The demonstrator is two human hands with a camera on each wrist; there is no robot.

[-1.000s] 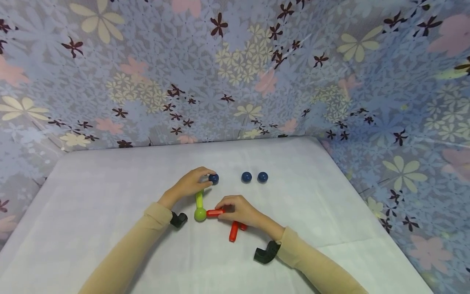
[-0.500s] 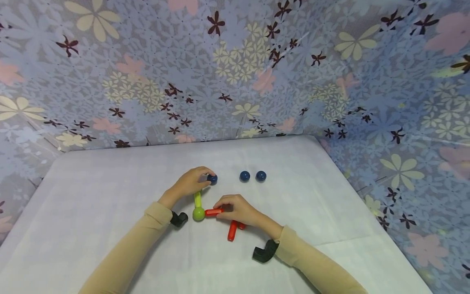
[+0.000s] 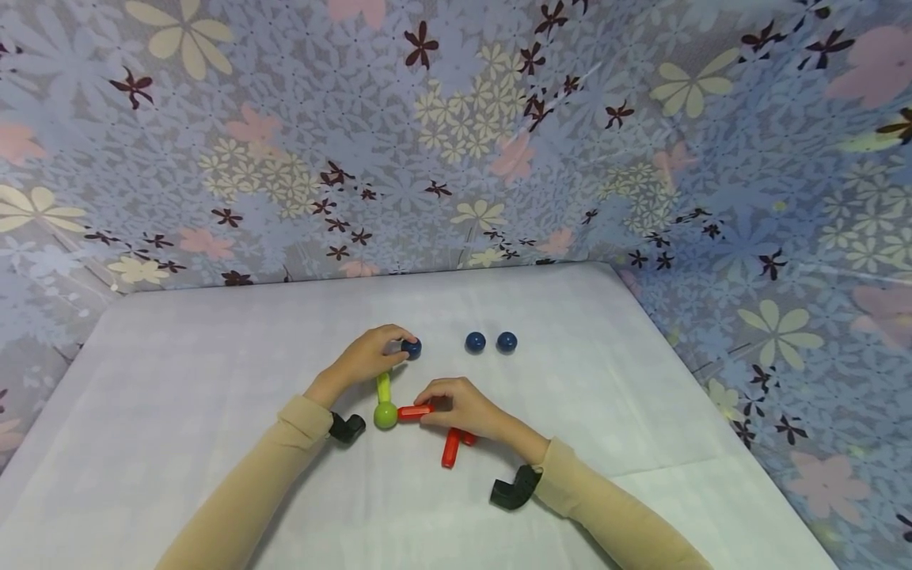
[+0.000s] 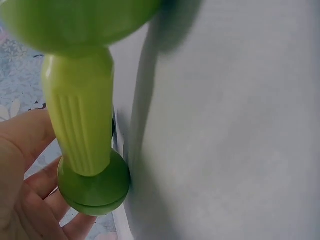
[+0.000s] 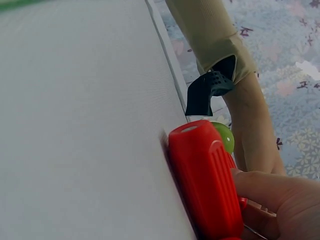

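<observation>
My left hand (image 3: pixel 366 354) pinches a dark blue ball (image 3: pixel 411 349) between thumb and fingers. Under it runs a yellow-green stick (image 3: pixel 384 386), with a green ball (image 3: pixel 385 416) on its near end. The left wrist view shows a second green ball (image 4: pixel 95 185) at the stick's other end, close to the fingers. My right hand (image 3: pixel 465 407) grips a red stick (image 3: pixel 413 412), whose left tip meets the near green ball. Below that hand lies a loose red stick (image 3: pixel 451 448), large in the right wrist view; another red piece (image 3: pixel 469 438) is partly hidden by the hand.
Two more blue balls, one (image 3: pixel 475 342) and another (image 3: pixel 507 342), sit side by side to the right of the left hand. The white-covered table (image 3: pixel 214 348) meets a flowered cloth (image 3: pixel 399 158) at the back and right. Black wrist mounts (image 3: pixel 514 488) hang near both cuffs.
The view has shifted slightly, so everything appears a little further left than a second ago. Both hands keep their holds on the blue ball and the red stick.
</observation>
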